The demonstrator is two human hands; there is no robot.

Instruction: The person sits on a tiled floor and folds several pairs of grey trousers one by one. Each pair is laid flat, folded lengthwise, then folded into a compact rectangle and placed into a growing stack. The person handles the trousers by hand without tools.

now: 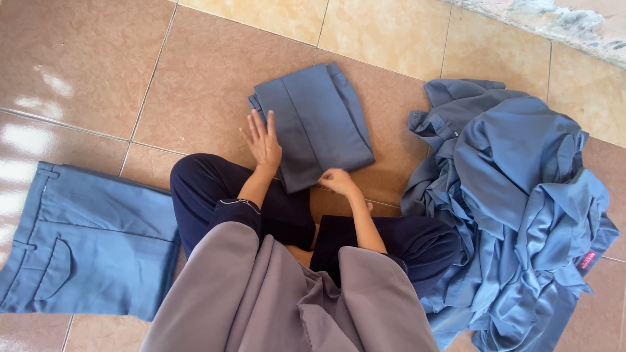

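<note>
Seated cross-legged on a tiled floor (215, 72), in dark navy trousers and a loose grey garment draped over the lap.

Left hand (263, 142): flat and open, fingers spread apart, palm pressed down on the left edge of a folded dark grey-blue garment (319, 120). Nothing clamped in it.

Right hand (337, 180): fingers drawn together, pinching or pressing the near edge of that same folded garment at its lower right part; exact grip hard to tell, since the fingertips curl under.

Folded dark grey-blue garment: lying on the floor just beyond the knees, roughly rectangular, tilted a little, with long pressed seams running away from the body. Both hands touching it.

To the left, well apart from the hands: a pair of lighter blue trousers (88, 244), laid flat and folded, waistband and a flapped back pocket showing at the left end, its right edge just beside the left knee.

To the right: a loose heap of blue clothes (521, 195), crumpled and unfolded, reaching from near the right knee out toward the frame edge, with a small red label (587, 259) at its far right side.

Top right corner: a strip of rough, pale wall base (567, 19).
</note>
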